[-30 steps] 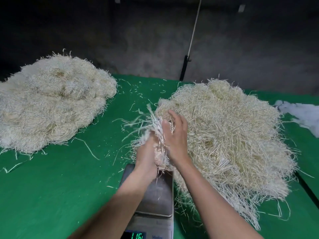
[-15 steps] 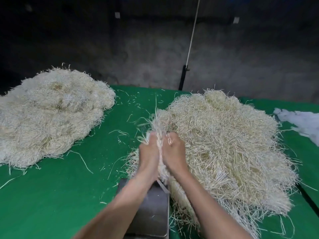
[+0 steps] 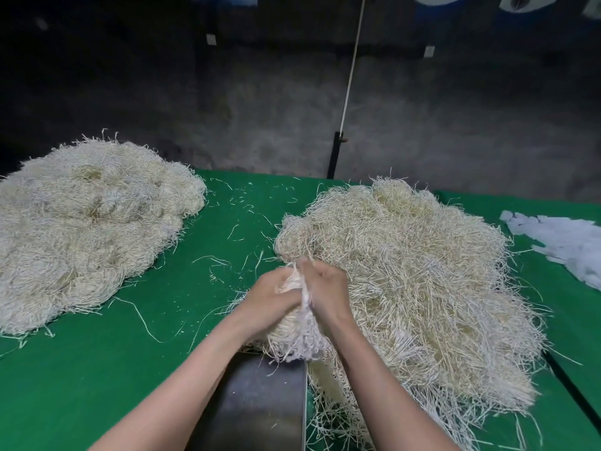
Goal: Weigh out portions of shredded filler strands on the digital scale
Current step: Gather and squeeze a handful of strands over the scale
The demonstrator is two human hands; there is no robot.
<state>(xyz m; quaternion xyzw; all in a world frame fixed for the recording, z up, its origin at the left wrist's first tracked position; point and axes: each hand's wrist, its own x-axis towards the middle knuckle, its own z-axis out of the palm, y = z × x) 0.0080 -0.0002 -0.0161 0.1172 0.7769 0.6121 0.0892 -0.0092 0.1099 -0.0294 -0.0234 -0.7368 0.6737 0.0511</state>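
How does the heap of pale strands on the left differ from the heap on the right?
The left heap of pale shredded strands lies untouched, far from both hands; the right heap of pale shredded strands lies directly beside them and beside the grey metal scale platform. The left heap looks whiter and matted; the right looks yellower and spikier. Both rest on the green table cover.

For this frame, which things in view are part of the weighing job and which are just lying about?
In the job:
- left hand and right hand, both gripping a bundle of strands
- scale platform
- right pile
- left pile

Lying about:
- white scraps
- black post
- white cord
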